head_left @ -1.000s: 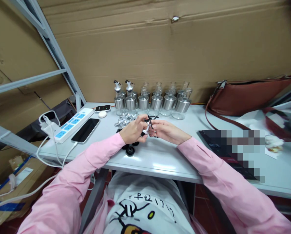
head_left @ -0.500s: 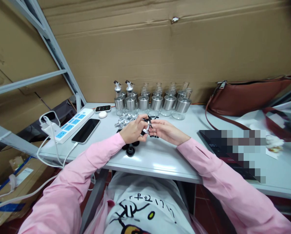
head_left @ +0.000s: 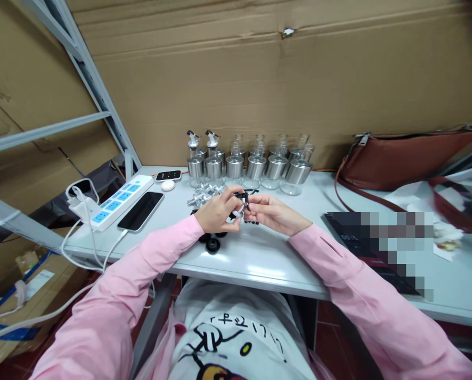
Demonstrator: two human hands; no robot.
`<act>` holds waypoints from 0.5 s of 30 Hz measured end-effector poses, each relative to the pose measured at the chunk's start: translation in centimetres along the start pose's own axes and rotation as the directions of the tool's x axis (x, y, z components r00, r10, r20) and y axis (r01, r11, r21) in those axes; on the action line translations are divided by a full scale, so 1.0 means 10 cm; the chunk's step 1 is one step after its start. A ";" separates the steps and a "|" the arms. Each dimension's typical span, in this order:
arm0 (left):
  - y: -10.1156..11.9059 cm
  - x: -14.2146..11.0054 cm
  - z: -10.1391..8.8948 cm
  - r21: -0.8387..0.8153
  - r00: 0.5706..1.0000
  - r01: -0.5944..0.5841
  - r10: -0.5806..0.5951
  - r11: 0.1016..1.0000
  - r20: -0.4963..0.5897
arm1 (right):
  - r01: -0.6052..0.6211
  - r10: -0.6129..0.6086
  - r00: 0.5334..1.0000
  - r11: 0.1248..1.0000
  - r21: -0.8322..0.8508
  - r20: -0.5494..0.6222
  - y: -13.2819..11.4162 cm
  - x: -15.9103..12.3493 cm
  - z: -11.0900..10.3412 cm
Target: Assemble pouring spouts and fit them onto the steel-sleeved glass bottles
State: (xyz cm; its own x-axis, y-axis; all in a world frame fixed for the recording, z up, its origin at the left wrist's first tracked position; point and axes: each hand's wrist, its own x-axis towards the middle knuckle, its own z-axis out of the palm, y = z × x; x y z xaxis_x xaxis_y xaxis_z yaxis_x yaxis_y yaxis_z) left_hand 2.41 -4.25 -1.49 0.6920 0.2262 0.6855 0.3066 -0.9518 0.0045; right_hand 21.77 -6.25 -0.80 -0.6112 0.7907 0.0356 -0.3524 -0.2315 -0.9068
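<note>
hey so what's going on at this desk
A person's left hand and right hand hold a small black-and-silver part between them, over the table. Silver pieces and round black pieces lie by the left hand. Beyond stand glass-and-metal bottles; two at the left wear silver-and-black pourer tops.

At the back of the long grey desk stood cylindrical glass-and-metal bottles, before a brown cardboard sheet. Left lay a white oblong plastic power strip, a black rectangular phone just right of it; far right, a brown leather handbag. Between, angular silver parts lay behind the left hand, round black caps before it.
</note>
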 end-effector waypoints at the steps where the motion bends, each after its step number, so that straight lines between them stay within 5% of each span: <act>1: 0.00 0.00 0.01 -0.020 1.000 0.000 0.000 1.000 0.005 | -0.004 0.004 1.000 1.000 -0.005 0.011 -0.01 0.00 0.00; 15: 0.01 0.01 -0.02 -0.151 0.999 0.017 -0.024 0.988 -0.045 | 0.060 -0.061 0.997 0.998 -0.026 -0.041 0.00 0.01 0.02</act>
State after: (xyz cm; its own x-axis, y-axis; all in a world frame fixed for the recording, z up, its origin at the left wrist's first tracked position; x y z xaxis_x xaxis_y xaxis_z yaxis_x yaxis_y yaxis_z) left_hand 2.43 -4.32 -1.28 0.6546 0.2393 0.7171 0.2159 -0.9682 0.1261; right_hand 21.57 -6.30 -0.66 -0.5586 0.8262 0.0734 -0.3700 -0.1690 -0.9135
